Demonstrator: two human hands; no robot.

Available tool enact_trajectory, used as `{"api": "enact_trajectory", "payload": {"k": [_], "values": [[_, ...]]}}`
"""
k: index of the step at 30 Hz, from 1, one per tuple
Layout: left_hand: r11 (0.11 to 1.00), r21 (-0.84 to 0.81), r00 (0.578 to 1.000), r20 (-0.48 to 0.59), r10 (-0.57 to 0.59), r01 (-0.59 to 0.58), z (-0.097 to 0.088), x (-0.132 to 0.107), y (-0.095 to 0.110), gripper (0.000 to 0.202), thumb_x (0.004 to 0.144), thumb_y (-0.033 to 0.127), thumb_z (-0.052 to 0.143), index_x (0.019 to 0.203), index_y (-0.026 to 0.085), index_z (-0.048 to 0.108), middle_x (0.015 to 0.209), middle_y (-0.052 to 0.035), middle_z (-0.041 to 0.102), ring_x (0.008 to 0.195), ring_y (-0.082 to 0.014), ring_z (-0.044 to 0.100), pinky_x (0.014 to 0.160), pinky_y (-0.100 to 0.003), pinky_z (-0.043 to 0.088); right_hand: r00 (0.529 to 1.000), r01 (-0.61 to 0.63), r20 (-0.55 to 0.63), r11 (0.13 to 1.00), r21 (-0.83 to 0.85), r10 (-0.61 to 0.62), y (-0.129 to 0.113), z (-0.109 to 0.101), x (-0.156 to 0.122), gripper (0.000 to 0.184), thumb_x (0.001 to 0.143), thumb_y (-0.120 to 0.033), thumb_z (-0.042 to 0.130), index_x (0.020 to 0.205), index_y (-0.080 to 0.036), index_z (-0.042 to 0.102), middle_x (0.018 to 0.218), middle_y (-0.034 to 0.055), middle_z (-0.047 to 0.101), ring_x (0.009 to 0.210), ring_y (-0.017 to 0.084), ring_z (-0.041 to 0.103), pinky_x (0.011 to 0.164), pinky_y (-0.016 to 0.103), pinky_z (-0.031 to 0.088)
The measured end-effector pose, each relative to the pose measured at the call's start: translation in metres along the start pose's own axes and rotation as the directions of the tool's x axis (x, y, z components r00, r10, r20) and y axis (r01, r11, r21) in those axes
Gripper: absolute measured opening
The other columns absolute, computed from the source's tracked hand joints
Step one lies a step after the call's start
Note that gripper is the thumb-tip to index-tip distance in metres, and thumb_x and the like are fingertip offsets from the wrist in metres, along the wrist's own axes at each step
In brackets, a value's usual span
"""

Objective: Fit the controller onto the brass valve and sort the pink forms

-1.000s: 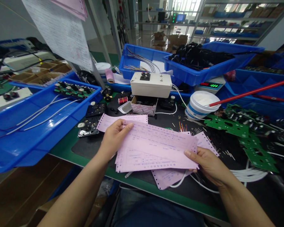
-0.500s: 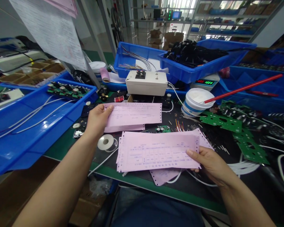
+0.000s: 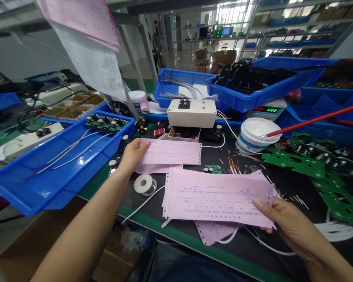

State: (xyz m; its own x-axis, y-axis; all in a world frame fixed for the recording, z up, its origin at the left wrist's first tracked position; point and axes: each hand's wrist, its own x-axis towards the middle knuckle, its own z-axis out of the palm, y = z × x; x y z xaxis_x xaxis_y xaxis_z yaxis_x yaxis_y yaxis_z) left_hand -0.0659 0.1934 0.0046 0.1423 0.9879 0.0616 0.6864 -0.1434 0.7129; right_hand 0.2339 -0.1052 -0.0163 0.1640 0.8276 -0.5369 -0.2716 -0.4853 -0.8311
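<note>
Pink printed forms with punched edges are in both my hands above the bench. My left hand (image 3: pixel 134 155) pinches the left end of a few pink sheets (image 3: pixel 172 152), thumb on top. Nearer to me, my right hand (image 3: pixel 279 213) grips the right end of another stack of pink forms (image 3: pixel 217 196), its print upside down to me. The fingers under that stack are mostly hidden. One more pink sheet (image 3: pixel 213 232) shows beneath it, angled over the bench edge. Below my left hand lies a solder wire spool (image 3: pixel 144 184).
A long blue tray (image 3: pixel 61 172) with circuit boards and white cables stands left. A white box with switches (image 3: pixel 191 112) sits behind the papers. To the right are a white tub (image 3: pixel 257 135), a red stick (image 3: pixel 317 119) and green circuit boards (image 3: pixel 294 161). Papers (image 3: pixel 91 62) hang upper left.
The view has swung left and slightly up, so everything sits further right and lower. Both hands keep their papers; the left-hand sheets look slightly more tilted and nearer the other stack.
</note>
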Motion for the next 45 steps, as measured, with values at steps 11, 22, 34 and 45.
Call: {"api": "enact_trajectory", "payload": {"k": [11,22,34,45], "values": [[0.907,-0.160,0.710,0.575,0.406,-0.389,0.016,-0.067,0.093,0.040,0.078,0.045,0.053,0.111,0.023,0.055,0.106,-0.0061,0.063,0.093,-0.0213,0.059,0.081,-0.033,0.045,0.996,0.079,0.030,0.997,-0.018,-0.079,-0.019,0.021,0.012,0.037,0.069,-0.048,0.067,0.066,-0.012,0.060,0.054,-0.0007,0.056,0.045,0.007,0.042,0.041,0.020,0.033],[0.848,-0.506,0.763,0.608,0.220,0.158,0.053,-0.089,0.108,0.021,0.074,0.038,0.062,0.084,0.021,0.060,0.080,-0.0004,0.065,0.065,-0.0161,0.059,0.057,-0.025,0.045,0.964,0.209,0.092,0.926,0.314,-0.249,-0.029,0.045,0.014,0.047,0.075,-0.045,0.063,0.115,-0.024,0.052,0.108,0.0071,0.062,0.090,0.018,0.061,0.072,0.029,0.051],[0.300,-0.930,0.976,0.185,-0.113,0.211,0.081,-0.147,0.111,0.034,0.084,0.029,0.051,0.117,0.026,0.044,0.125,-0.0062,0.054,0.117,-0.0204,0.049,0.097,-0.036,0.044,0.960,0.276,-0.027,0.935,0.221,-0.277,-0.005,0.093,0.012,0.054,0.074,-0.046,0.062,0.121,-0.021,0.051,0.116,0.0102,0.061,0.111,0.024,0.051,0.097,0.040,0.040],[0.712,-0.670,0.970,0.231,-0.071,0.212,0.007,-0.096,0.054,0.050,0.063,0.030,0.075,0.109,0.021,0.057,0.094,-0.0023,0.060,0.075,-0.0119,0.057,0.062,-0.019,0.047,0.985,0.125,0.098,0.977,0.173,-0.144,-0.004,0.039,0.015,0.034,0.075,-0.040,0.064,0.091,-0.010,0.062,0.055,0.0018,0.059,0.044,0.008,0.049,0.041,0.019,0.039]]}}
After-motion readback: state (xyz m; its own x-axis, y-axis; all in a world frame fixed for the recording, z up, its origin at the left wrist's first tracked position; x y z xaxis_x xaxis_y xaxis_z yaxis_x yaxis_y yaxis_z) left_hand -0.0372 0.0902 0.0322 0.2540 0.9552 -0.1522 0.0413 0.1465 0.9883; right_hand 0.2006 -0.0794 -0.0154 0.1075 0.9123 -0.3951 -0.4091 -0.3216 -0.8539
